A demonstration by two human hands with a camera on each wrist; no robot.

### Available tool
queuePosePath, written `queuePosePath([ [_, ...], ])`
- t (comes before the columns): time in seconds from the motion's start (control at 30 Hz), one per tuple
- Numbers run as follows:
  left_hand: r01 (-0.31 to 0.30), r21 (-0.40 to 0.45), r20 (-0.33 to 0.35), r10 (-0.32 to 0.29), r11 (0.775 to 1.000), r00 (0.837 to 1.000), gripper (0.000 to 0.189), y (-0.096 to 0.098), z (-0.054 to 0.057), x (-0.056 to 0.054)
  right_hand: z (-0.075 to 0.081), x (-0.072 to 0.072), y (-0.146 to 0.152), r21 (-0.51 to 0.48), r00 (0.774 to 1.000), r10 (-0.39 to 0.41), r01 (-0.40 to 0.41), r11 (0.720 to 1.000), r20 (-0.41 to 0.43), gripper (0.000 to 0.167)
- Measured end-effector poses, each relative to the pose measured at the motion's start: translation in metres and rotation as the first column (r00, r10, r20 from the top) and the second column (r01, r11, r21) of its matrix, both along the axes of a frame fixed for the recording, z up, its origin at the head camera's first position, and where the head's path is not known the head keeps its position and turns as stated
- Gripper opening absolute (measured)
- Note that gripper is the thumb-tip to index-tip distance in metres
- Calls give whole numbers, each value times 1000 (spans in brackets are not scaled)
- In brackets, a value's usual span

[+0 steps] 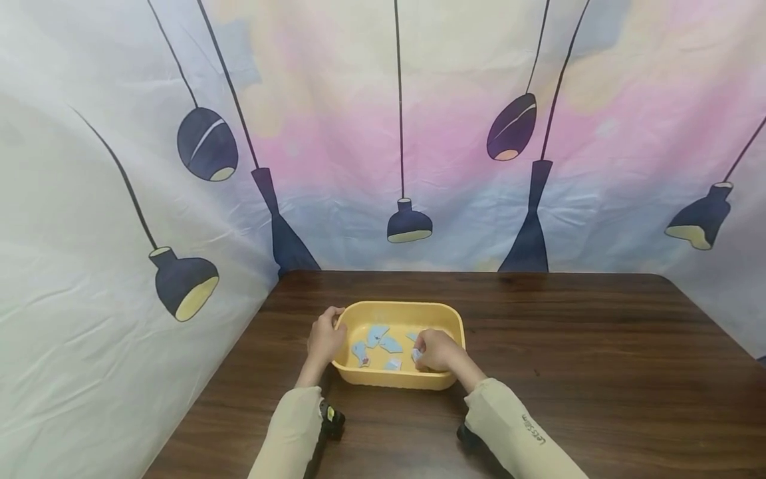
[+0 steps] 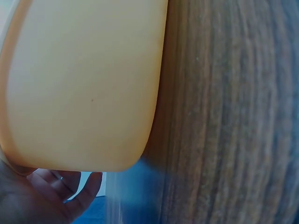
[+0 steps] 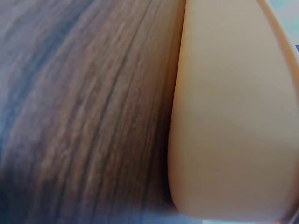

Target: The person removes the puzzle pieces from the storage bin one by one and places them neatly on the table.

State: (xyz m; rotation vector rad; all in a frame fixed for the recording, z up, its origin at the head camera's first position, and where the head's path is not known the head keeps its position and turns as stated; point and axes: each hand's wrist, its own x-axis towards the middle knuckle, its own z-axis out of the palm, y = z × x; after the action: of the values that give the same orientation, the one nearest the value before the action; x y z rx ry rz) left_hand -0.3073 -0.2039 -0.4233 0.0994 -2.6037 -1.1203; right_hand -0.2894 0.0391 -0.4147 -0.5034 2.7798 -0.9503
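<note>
Fingers (image 1: 422, 340) of the right hand (image 1: 440, 350) pinch a small piece (image 1: 415, 355) inside the yellow tub (image 1: 395, 379) — the left hand (image 1: 326, 336) grips its left end, beside other light-blue pieces (image 1: 391, 344).

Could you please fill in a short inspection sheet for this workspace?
Surface: brown wood-grain table.
Job's things: yellow tub standing on the table, with light-blue flat pieces lying apart in it.
Clutter: nothing seen.
Hands: left hand holds the tub's left end; right hand is inside at the tub's right, fingers at a piece, grip unclear.
Cables: nothing seen; the lamp cords are only printed.
Surroundings: pastel cloth with printed lamps behind the table.
</note>
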Motion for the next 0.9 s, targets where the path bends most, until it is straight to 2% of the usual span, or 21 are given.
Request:
queuePosePath([
  [0.07, 4, 18, -4, -4, 1000, 1000, 35, 0, -1, 1, -2, 1, 1, -52, 1000, 27, -27, 998, -6, 8],
  [0.17, 17, 41, -9, -16, 999, 1000, 33, 0, -3, 2, -5, 2, 2, -136, 998, 51, -53, 989, -24, 8],
  [0.33, 33, 52, -37, -31, 998, 999, 31, 1, -3, 0, -4, 1, 5, -275, 998, 14, -30, 961, -60, 13],
  [0.5, 8, 36, -18, -7, 999, 1000, 33, 2, -1, -2, 1, -1, 9, -388, 998, -29, 5, 922, -56, 20],
  [0.63, -4, 21, -8, 4, 1000, 1000, 33, 3, 0, -2, 5, -1, 17, -485, 1000, -27, 19, 874, -10, 24],
  [0.73, -7, 31, -19, 7, 999, 1000, 33, 3, 1, -2, 10, 0, 27, -531, 997, -71, 66, 845, 11, 24],
  [0.9, -9, 43, -28, 10, 999, 1000, 33, 1, 1, -1, 18, 1, 55, -536, 978, -206, 191, 822, 33, 24],
])
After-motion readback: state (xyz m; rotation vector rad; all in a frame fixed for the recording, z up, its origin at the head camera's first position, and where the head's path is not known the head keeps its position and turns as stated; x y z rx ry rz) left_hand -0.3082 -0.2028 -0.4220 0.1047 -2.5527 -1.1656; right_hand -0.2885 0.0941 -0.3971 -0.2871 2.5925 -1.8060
